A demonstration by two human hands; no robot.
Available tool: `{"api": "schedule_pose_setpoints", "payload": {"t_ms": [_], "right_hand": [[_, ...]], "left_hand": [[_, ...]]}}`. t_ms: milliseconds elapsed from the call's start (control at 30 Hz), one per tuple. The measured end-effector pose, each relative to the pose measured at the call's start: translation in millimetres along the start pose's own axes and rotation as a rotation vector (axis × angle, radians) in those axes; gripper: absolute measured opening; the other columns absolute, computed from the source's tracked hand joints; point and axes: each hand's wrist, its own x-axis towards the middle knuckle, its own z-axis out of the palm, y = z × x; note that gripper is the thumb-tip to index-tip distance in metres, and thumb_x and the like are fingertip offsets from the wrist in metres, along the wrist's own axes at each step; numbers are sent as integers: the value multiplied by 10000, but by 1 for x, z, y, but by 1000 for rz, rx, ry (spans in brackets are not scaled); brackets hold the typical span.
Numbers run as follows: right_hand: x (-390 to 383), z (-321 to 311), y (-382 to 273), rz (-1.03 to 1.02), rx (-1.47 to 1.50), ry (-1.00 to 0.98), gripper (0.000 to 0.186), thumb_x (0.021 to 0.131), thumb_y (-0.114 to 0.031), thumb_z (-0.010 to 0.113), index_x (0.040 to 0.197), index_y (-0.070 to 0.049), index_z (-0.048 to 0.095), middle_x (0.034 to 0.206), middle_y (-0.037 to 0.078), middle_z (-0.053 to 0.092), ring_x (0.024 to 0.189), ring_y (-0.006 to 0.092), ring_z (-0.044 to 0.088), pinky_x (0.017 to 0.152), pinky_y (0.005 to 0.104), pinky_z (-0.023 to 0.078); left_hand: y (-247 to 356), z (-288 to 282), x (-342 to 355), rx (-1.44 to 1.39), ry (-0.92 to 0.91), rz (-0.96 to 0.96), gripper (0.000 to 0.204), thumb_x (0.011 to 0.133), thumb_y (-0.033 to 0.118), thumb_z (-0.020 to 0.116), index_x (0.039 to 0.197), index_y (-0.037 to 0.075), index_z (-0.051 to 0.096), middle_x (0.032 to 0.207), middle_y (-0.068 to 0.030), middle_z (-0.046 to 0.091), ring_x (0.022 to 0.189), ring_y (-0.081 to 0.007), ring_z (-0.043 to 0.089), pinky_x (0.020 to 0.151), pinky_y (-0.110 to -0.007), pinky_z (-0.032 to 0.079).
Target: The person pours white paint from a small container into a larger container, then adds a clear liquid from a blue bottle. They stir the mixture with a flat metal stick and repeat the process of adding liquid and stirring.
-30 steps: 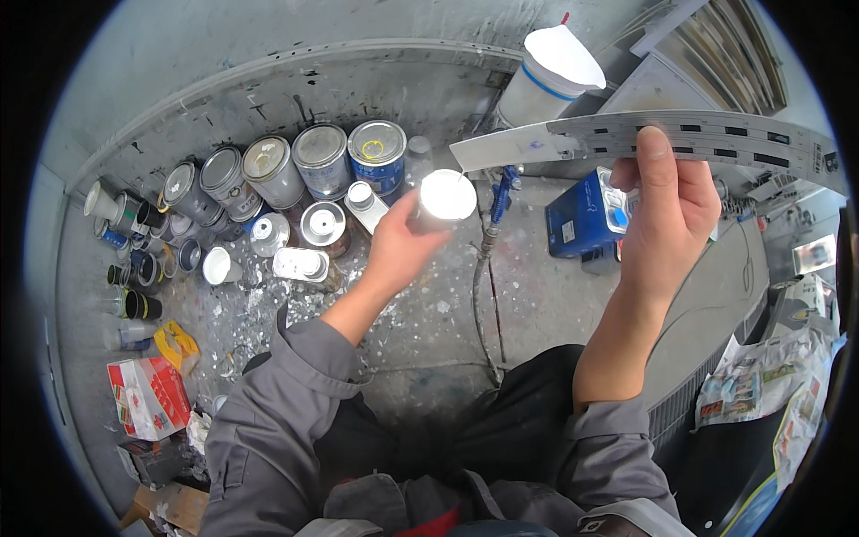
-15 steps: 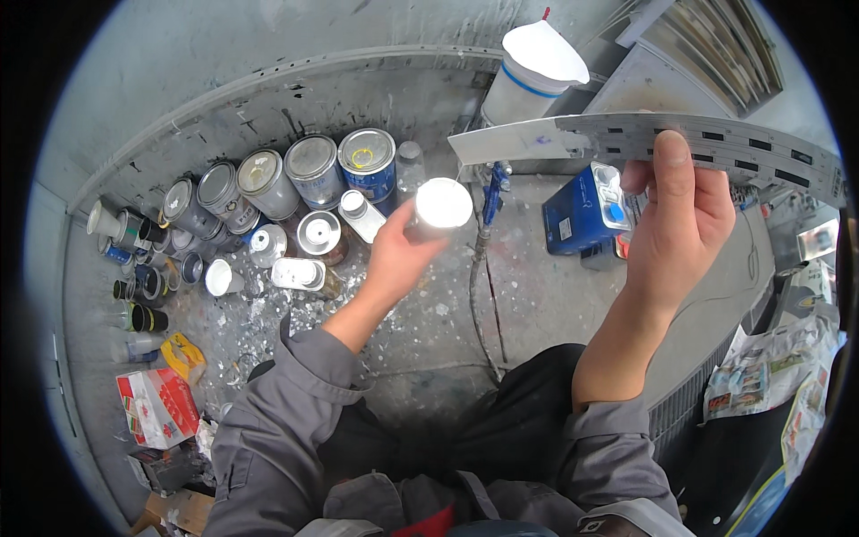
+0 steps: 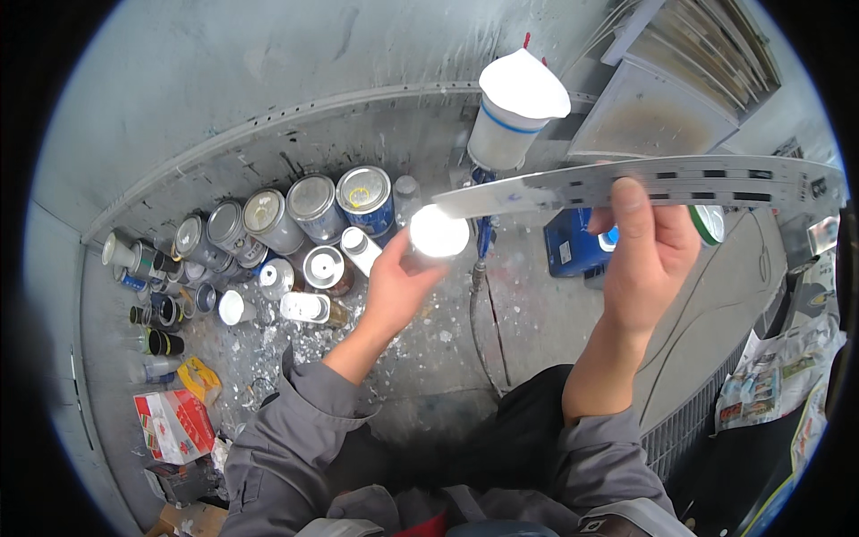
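My left hand (image 3: 400, 285) is wrapped around the side of a cup of white paint (image 3: 438, 233), whose bright surface faces up. My right hand (image 3: 646, 233) grips a long flat paint mixing stick (image 3: 707, 186) with rows of black marks, thumb on top. The stick's pale, paint-smeared end reaches left to the cup's far rim; whether it touches the rim I cannot tell. Behind the cup stands a blue spray gun (image 3: 484, 237) on a hose, partly hidden. Above it sits a white container with a blue band (image 3: 506, 134), topped by a white paper strainer (image 3: 523, 82).
Several paint cans (image 3: 313, 201) line the wall at left, with smaller bottles (image 3: 306, 308) and used cups (image 3: 234, 307) before them. A blue square can (image 3: 564, 246) stands right of the gun. A red and white box (image 3: 174, 425) lies at lower left, newspaper (image 3: 761, 385) at right.
The mixing stick's end has come down from above the cup to its far rim, as my right hand shifted left and lower. My left hand still holds the cup. The view has tilted slightly.
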Motion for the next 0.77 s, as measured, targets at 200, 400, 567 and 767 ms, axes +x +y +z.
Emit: {"api": "schedule_pose_setpoints", "payload": {"t_ms": [200, 400, 567, 767], "right_hand": [[26, -1, 13, -14, 41, 13, 167, 1083, -135, 733, 1054, 29, 744, 901, 73, 722, 727, 136, 635, 684, 273, 507], [69, 1, 7, -8, 112, 135, 176, 1090, -153, 736, 1056, 18, 759, 824, 46, 695, 730, 119, 614, 685, 263, 472], [91, -5, 14, -11, 129, 257, 255, 1097, -227, 748, 1003, 9, 762, 773, 30, 685, 722, 99, 591, 690, 265, 463], [107, -28, 32, -17, 12, 351, 302, 1095, -272, 756, 954, -5, 761, 764, 33, 697, 728, 102, 604, 699, 269, 470]], "left_hand": [[56, 6, 27, 108, 0, 60, 649, 897, -14, 802, 1505, -5, 577, 1224, -89, 772, 1073, -148, 746, 933, -316, 607], [147, 21, 84, 263, 8, 98, 581, 891, -15, 822, 1440, -20, 631, 1369, -102, 707, 1144, -180, 708, 1013, -351, 563], [186, 38, 123, 290, -14, 104, 668, 839, 56, 838, 1469, -25, 633, 1343, -118, 732, 1161, -207, 716, 1003, -374, 576], [194, 41, 151, 589, 8, 143, 732, 827, 71, 826, 1527, 8, 619, 1433, -178, 723, 1223, -316, 740, 1037, -429, 586]]}}
